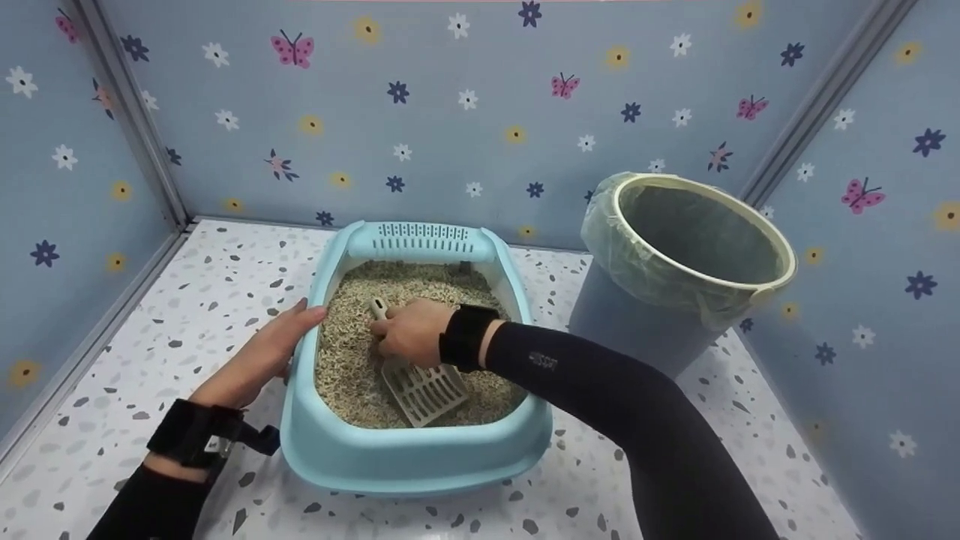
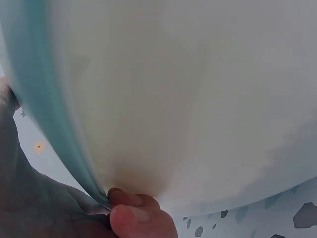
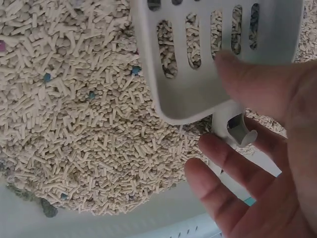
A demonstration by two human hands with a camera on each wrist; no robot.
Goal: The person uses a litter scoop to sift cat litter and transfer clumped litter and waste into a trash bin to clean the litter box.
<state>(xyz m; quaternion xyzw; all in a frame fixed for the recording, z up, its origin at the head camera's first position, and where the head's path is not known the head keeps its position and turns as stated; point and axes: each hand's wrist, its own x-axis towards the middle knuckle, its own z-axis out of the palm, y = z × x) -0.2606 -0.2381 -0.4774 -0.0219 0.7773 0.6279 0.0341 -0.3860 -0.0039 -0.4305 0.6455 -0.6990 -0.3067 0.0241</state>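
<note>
A light-blue litter box (image 1: 405,457) full of pellet cat litter (image 1: 346,375) stands on the floor. My left hand (image 1: 264,351) grips its left rim, thumb on top; the left wrist view has the fingers (image 2: 143,218) curled under the rim's edge. Over the litter, my right hand (image 1: 414,331) holds a pale slotted litter scoop (image 1: 426,390) near where handle and blade meet. In the right wrist view the thumb lies on the scoop (image 3: 190,91) and the fingers are beneath the handle. Litter shows through its slots. Dark clumps (image 3: 48,208) lie by the box wall.
A blue trash bin (image 1: 630,315) with a translucent liner and cream ring stands right of the box. Flowered panels (image 1: 480,112) enclose the speckled floor (image 1: 217,300) at the back and both sides.
</note>
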